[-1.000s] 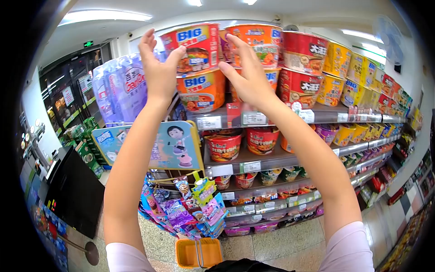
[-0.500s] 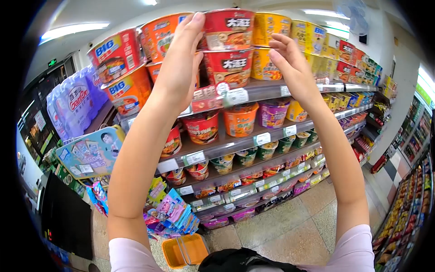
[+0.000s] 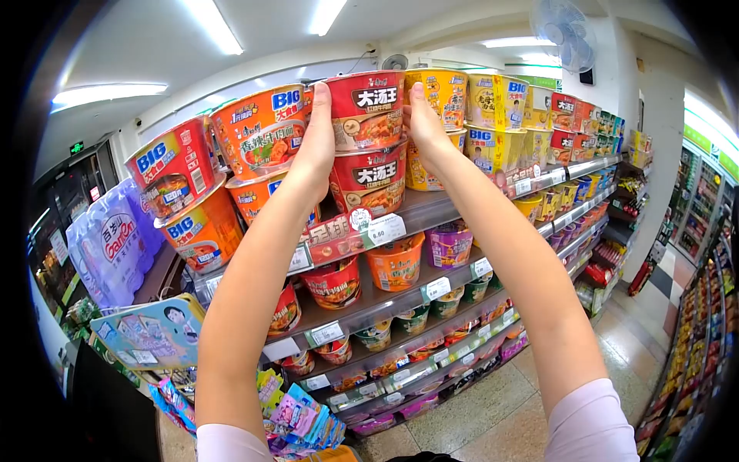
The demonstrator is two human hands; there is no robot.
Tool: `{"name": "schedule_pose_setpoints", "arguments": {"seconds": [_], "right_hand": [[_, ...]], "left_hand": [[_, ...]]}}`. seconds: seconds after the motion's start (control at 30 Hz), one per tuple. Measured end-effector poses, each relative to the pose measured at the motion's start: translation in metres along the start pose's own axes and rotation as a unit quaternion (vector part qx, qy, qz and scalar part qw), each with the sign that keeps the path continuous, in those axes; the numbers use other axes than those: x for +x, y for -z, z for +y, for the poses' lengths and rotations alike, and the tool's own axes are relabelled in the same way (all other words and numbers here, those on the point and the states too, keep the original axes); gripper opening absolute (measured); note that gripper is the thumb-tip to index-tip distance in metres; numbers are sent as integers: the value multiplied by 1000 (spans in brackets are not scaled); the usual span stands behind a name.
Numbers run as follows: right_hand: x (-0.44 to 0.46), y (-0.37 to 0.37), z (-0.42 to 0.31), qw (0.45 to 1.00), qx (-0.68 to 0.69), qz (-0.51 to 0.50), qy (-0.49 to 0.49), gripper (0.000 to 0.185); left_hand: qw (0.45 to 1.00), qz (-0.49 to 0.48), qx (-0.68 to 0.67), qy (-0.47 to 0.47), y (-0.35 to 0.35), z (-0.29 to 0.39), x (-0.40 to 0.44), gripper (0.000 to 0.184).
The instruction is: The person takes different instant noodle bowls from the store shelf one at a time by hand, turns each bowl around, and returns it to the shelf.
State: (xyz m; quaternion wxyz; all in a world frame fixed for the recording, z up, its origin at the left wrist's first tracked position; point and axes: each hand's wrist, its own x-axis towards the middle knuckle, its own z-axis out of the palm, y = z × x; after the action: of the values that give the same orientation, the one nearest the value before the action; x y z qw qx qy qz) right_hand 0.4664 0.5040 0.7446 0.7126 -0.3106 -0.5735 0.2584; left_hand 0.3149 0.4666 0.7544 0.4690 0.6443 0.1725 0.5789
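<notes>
A red instant noodle cup [image 3: 366, 110] sits on a second red noodle cup [image 3: 369, 179] on the top shelf, and its label faces me. My left hand [image 3: 318, 135] presses flat along its left side, thumb toward me. On the right side my right hand [image 3: 425, 123] closes in with the thumb up; its other fingers are hidden behind the cup. Between them the two hands grip the upper cup. Left of it stand stacked orange noodle cups [image 3: 260, 132], and yellow noodle cups [image 3: 439, 96] stand just behind my right hand.
Lower shelves hold more noodle cups [image 3: 395, 263] behind price tags. At the far left are purple-wrapped bottles [image 3: 119, 235] and a blue display board [image 3: 150, 333]. Hanging snack bags [image 3: 300, 416] are below. An aisle floor [image 3: 493, 412] runs right, beside another stocked shelf [image 3: 689, 346].
Both hands have come together onto the sides of the upper red cup; the right hand was apart from it before. My view has tilted up, so the shelves appear lower.
</notes>
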Motion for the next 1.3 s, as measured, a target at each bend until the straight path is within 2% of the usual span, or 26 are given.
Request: {"name": "schedule_pose_setpoints", "arguments": {"seconds": [0.1, 0.17, 0.2, 0.23, 0.3, 0.37, 0.43, 0.47, 0.5, 0.57, 0.63, 0.67, 0.77, 0.8, 0.83, 0.87, 0.9, 0.93, 0.97, 1.0, 1.07, 1.1, 1.17, 1.2, 1.23, 1.3], "right_hand": [[6, -4, 7, 999, -17, 22, -26, 59], [9, -6, 12, 996, -71, 40, 20, 59], [11, -6, 16, 996, -73, 25, 45, 59], [14, -6, 20, 996, -73, 18, 39, 59], [20, -5, 24, 998, -25, -14, 49, 58], [23, 2, 25, 998, 4, -51, 42, 60], [22, 6, 22, 995, 40, -80, 35, 61], [22, 6, 21, 995, 46, -83, 39, 61], [21, 4, 19, 992, 52, -81, 75, 61], [20, 11, 11, 989, 62, -81, 110, 61], [14, 20, -16, 987, 42, -75, 135, 54], [9, 18, -28, 967, 70, -90, 227, 59], [-31, 35, -65, 967, 101, -69, 223, 48], [-48, 43, -68, 958, 156, -92, 224, 48], [-67, 56, -58, 968, 135, -100, 189, 48], [-96, 67, -40, 975, 98, -97, 176, 50], [-125, 79, -22, 980, 59, -95, 163, 52], [-161, 87, 2, 982, 6, -82, 172, 57], [-191, 99, 25, 983, -25, -118, 141, 69], [-233, 114, 53, 988, 111, -104, 1, 71], [-263, 125, 53, 985, 119, -85, -95, 75], [-279, 129, 57, 981, 137, -68, -123, 66], [-295, 128, 70, 977, 168, -14, -132, 51], [-298, 128, 78, 975, 171, 5, -145, 45], [-301, 130, 85, 973, 152, 16, -172, 46], [-296, 136, 92, 955, 168, 16, -243, 50]], "left_hand": [[999, 36, 33, -1, 5, -8, 1, 67], [997, 31, 70, 6, 15, -18, 14, 72], [996, 12, 91, 1, 19, -22, 18, 81], [991, 55, 121, 8, 20, -29, 26, 88], [994, 35, 101, -7, 21, -34, 29, 91], [996, 25, 82, -8, 23, -30, 24, 85], [998, -15, 49, -48, 21, -23, 20, 76], [994, 32, 66, -76, 16, -23, 17, 73], [994, 33, 72, -79, 11, -17, 13, 73], [973, 30, 138, -183, 1, -8, 3, 69], [963, 47, 177, -199, -19, 2, -20, 66], [950, 74, 200, -227, -22, 2, -26, 65], [914, 130, 257, -284, -41, -1, -44, 62], [915, 137, 188, -330, -53, -6, -53, 61], [909, 143, 117, -374, -63, -13, -66, 59], [944, 133, 42, -298, -65, -26, -91, 61], [951, 22, -82, -297, -63, -51, -114, 60], [934, -90, -221, -266, -61, -76, -136, 59], [901, -183, -333, -211, -59, -101, -159, 59], [948, -104, -255, -159, -62, -121, -183, 58], [993, 54, -94, -36, -72, -154, -232, 57], [991, 129, -13, 36, -79, -166, -253, 57], [937, 252, -227, 82, -95, -183, -270, 52], [914, 313, -232, 111, -100, -190, -271, 50], [887, 373, -234, 136, -103, -194, -274, 49], [894, 358, -211, 169, -105, -191, -273, 51]]}}
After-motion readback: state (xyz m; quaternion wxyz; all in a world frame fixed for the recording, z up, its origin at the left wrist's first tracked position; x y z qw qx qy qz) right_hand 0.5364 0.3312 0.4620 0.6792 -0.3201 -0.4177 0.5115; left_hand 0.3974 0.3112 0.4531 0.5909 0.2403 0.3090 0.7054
